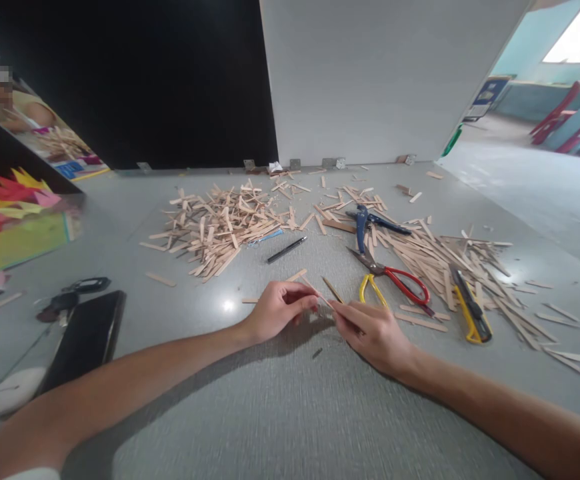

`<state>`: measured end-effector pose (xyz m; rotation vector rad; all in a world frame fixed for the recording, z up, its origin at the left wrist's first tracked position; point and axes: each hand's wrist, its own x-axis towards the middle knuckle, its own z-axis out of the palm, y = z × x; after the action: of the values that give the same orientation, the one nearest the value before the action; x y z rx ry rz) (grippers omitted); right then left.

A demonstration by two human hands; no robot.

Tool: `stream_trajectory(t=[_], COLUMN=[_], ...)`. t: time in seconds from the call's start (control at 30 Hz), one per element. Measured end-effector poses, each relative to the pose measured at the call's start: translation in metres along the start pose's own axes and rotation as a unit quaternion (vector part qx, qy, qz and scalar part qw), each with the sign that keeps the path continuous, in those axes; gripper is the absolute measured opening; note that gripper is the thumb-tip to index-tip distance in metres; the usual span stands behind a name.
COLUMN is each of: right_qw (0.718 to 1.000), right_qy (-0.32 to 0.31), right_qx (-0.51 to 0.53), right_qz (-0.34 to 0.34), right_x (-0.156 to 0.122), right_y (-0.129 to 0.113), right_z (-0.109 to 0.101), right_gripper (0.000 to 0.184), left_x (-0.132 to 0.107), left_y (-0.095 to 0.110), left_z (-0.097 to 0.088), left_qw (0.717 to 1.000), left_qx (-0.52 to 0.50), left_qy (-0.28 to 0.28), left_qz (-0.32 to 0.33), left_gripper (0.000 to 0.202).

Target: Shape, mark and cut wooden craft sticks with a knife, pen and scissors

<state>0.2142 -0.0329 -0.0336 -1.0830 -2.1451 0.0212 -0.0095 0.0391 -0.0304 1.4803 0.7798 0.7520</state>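
Observation:
A slim wooden craft stick (324, 301) runs between my two hands, seen nearly edge-on. My left hand (281, 308) pinches around its left end with thumb and fingers. At the other end, the fingers of my right hand (373, 332) are closed on it, and they hide part of it. Just behind my right hand lie a thin pencil-like stick (333, 289) and scissors or snips with one red and one yellow handle (373, 291). A dark pen (287, 249) rests beyond my left hand. On the table below my hands is a small dark piece (317, 353).
Craft sticks are heaped at the left (225, 223) and right (430, 257). Blue pliers (363, 227) and a yellow box cutter (471, 307) lie on the right. A black phone (86, 340) and keys (59, 307) are by my left arm. Behind stands a black-and-white panel (350, 87); a person sits beyond, far left.

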Motion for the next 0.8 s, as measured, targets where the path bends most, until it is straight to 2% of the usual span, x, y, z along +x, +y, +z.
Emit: stream_trajectory(t=[0.1, 0.2, 0.4, 0.63, 0.7, 0.8], right_qw=[1.0, 1.0, 0.996, 0.988, 0.988, 0.991], right_qy=[-0.006, -0.008, -0.065, -0.069, -0.058, -0.047], right_qx=[-0.019, 0.004, 0.056, 0.14, 0.144, 0.122], right_qz=[-0.024, -0.02, -0.014, 0.017, 0.016, -0.009], right_x=[-0.001, 0.0, 0.004, 0.004, 0.004, 0.004], right_y=[0.0, -0.001, -0.001, 0.001, 0.001, 0.001], right_z=[0.001, 0.0, 0.001, -0.001, -0.003, -0.005], right_gripper=[0.033, 0.031, 0.04, 0.037, 0.038, 0.04], left_x=[0.0, -0.002, -0.006, -0.003, -0.002, 0.0], left_y=[0.002, 0.003, 0.005, 0.009, 0.009, 0.005], left_z=[-0.001, -0.001, 0.002, -0.004, -0.007, -0.009], left_qw=[1.0, 1.0, 0.998, 0.988, 0.985, 0.984], left_qx=[-0.015, -0.007, 0.005, -0.063, -0.054, -0.03], left_qy=[-0.012, -0.02, -0.054, -0.13, -0.152, -0.174], left_qz=[0.01, 0.016, 0.031, -0.056, -0.058, -0.026], left_gripper=[0.05, 0.049, 0.039, 0.041, 0.041, 0.037])
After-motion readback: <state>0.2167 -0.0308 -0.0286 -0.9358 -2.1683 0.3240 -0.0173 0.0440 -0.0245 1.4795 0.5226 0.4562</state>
